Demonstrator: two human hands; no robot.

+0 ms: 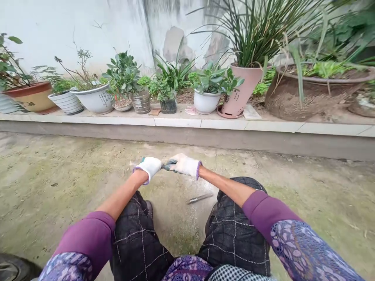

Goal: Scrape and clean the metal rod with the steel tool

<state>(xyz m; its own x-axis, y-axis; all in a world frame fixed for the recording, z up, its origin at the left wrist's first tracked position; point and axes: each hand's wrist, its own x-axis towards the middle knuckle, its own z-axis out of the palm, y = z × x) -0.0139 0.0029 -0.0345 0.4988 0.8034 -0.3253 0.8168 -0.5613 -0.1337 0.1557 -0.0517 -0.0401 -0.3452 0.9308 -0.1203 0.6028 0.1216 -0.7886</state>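
Observation:
Both my hands wear white knit gloves and meet in front of my knees above the concrete ground. My left hand (149,167) is closed, and my right hand (184,164) is closed too. Between them shows a small dark grey-green thing (165,166); both hands grip it, but I cannot make out what it is. A thin grey metal tool (199,198) lies on the ground between my legs, below my right forearm. My legs are in dark checked quilted trousers.
A low tiled ledge (175,121) runs across ahead, lined with potted plants: a white pot (206,102), a pink pot (240,93), a large brown basin (316,91). Mossy concrete (58,183) spreads to the left and right. A dark round object (11,269) sits at bottom left.

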